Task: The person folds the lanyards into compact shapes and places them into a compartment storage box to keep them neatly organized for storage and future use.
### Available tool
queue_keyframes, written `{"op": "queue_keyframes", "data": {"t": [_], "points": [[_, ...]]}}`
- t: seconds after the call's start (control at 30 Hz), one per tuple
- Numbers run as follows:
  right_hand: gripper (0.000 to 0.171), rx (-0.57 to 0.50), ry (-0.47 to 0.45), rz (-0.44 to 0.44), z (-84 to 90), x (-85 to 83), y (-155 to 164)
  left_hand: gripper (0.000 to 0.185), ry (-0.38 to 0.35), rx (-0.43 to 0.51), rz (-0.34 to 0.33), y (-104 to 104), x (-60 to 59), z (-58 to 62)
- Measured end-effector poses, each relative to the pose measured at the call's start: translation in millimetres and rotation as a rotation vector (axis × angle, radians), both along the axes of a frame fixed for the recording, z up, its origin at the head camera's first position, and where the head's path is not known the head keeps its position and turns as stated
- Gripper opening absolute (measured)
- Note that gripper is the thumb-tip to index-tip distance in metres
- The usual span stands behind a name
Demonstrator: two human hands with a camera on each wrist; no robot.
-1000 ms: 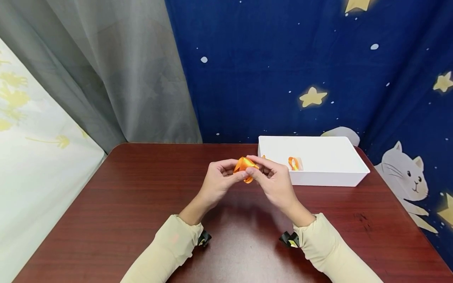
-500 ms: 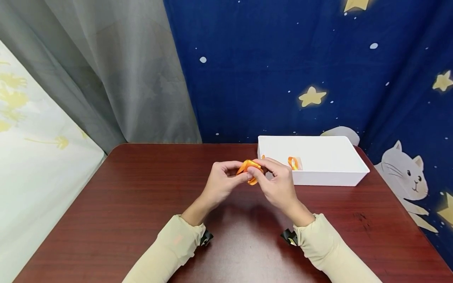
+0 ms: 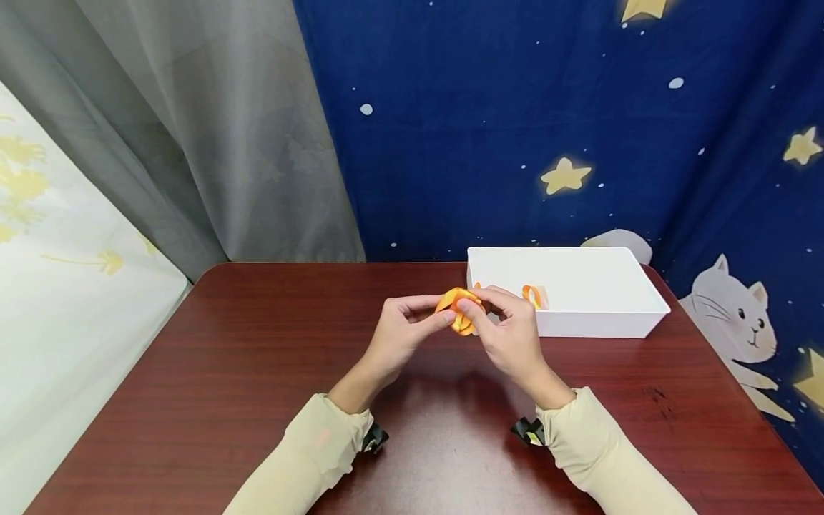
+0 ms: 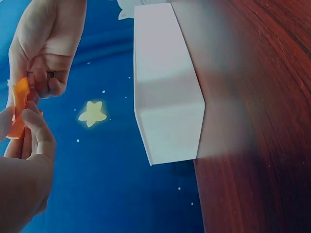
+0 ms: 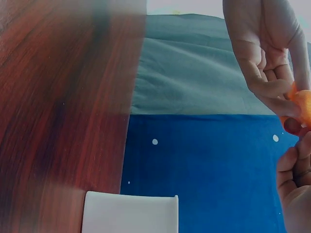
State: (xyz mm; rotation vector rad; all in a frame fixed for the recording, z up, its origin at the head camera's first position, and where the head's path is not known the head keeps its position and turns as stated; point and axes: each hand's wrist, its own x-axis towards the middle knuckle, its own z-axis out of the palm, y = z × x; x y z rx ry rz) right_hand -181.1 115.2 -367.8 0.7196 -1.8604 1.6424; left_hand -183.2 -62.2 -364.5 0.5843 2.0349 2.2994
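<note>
An orange satin ribbon (image 3: 458, 295), bent into loops, is held up over the table between both hands. My left hand (image 3: 394, 332) pinches its left side between thumb and fingers. On the other side my right hand (image 3: 511, 340) pinches it, with the thumb pressed on the front. In the left wrist view the ribbon (image 4: 19, 104) appears as a folded strip between the two sets of fingers. The right wrist view has the ribbon (image 5: 302, 104) at its right edge, partly cut off. Fingers cover much of the ribbon, so how its loops join cannot be told.
Behind my right hand stands a white box (image 3: 592, 325) at the back right of the dark red wooden table (image 3: 270, 372). Inside its near left part lies another orange ribbon loop (image 3: 531, 296). A blue star-patterned curtain (image 3: 450, 143) hangs behind the table.
Both hands have shifted slightly to the right with the ribbon. The ribbon has turned between the fingers, and its loops now look rounder. The white box has stayed in place.
</note>
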Motion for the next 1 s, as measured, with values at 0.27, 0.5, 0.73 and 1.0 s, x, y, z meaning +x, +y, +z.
{"op": "queue_keyframes", "data": {"t": [0.27,0.5,0.73,1.0], "points": [[0.02,0.004,-0.03,-0.045,4.3,-3.1,9.5,0.029,-0.028,0.057,0.033,3.2,-3.8,1.8],[0.017,0.051,-0.014,-0.156,20.9,-1.6,23.9,0.027,0.034,-0.069,0.021,14.9,-20.9,-6.1],[0.019,0.048,-0.065,-0.28,14.6,-14.9,50.9,0.028,0.296,-0.487,0.148,30.4,-34.3,-17.9],[0.018,0.08,-0.091,-0.438,-2.9,-34.8,79.8,0.036,0.35,-0.694,0.13,38.6,-43.4,-29.0]]}}
